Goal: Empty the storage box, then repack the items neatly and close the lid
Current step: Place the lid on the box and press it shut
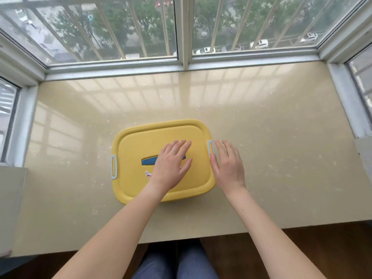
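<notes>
Matt yellow plastic lid [141,141] with pale grey plastic clips [210,149], on a glossy, speckled beige stone-look surface [271,137].

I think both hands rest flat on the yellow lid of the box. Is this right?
Not quite. In the head view only the left hand rests flat on the yellow lid; the right hand is beside it, by the right grey latch.

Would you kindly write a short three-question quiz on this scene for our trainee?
1. True or false: the yellow lid is closed in place.
2. Fill in: the right hand is beside the grey ____ at the lid's right edge.
3. Which hand lies flat on the lid? A) left hand B) right hand
Key: 1 true; 2 clip; 3 A.
</notes>
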`<state>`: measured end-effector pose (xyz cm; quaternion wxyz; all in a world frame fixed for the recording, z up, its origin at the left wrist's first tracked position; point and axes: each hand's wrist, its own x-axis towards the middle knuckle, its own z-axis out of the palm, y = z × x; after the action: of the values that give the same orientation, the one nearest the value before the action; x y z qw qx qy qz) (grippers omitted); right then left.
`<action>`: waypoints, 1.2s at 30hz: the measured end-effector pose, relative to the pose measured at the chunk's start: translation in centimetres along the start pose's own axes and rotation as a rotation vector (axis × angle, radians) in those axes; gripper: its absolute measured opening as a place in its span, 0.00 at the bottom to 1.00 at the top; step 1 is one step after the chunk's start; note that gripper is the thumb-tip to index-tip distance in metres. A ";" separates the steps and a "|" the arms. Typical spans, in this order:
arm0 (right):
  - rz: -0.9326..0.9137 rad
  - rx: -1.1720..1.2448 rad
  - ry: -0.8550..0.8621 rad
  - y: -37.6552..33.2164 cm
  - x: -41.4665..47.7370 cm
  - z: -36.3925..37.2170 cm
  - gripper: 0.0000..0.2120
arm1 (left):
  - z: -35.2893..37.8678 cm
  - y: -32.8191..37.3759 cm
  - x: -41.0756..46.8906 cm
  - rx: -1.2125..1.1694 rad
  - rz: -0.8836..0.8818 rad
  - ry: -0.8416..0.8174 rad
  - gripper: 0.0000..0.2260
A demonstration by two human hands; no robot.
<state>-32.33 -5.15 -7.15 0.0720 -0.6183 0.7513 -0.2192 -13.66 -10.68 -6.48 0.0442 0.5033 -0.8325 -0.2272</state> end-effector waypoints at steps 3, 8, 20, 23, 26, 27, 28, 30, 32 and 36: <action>-0.078 -0.003 0.044 -1.5 0.4 -3.7 0.21 | -3.9 0.4 -2.6 -0.020 0.001 0.111 0.25; -0.197 -0.008 0.100 -4.0 -1.1 -8.4 0.21 | -9.1 1.0 -8.0 -0.016 -0.026 0.283 0.24; -0.215 -0.052 -0.067 -3.4 -8.4 -6.7 0.23 | -5.6 -2.7 -19.0 -0.062 -0.290 0.314 0.25; -0.190 -0.041 -0.096 -3.2 -7.9 -6.1 0.24 | -5.5 -3.1 -18.7 -0.044 -0.316 0.322 0.26; -0.127 -0.026 -0.177 -2.3 -6.5 -4.7 0.25 | -5.0 -4.4 -17.5 -0.065 -0.384 0.273 0.28; -0.105 -0.026 -0.218 -2.0 -5.9 -4.1 0.25 | -4.8 -5.1 -17.0 -0.078 -0.416 0.248 0.29; -0.083 -0.028 -0.260 -1.6 -5.3 -3.4 0.25 | -4.5 -5.6 -16.4 -0.095 -0.450 0.226 0.30; -0.020 -0.013 -0.329 -1.0 -4.1 -2.0 0.25 | -4.0 -6.9 -15.3 -0.131 -0.514 0.193 0.29; 0.078 0.043 -0.403 -0.5 -3.2 -0.8 0.28 | -3.3 -8.1 -14.2 -0.231 -0.593 0.172 0.28; 0.265 0.202 -0.548 0.7 -1.9 1.2 0.34 | -2.1 -10.2 -12.3 -0.514 -0.743 0.178 0.36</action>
<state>-32.08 -3.47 -8.78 0.3606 -0.5409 0.7524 -0.1064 1.34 -4.77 -6.99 0.1544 0.7579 -0.5051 -0.3829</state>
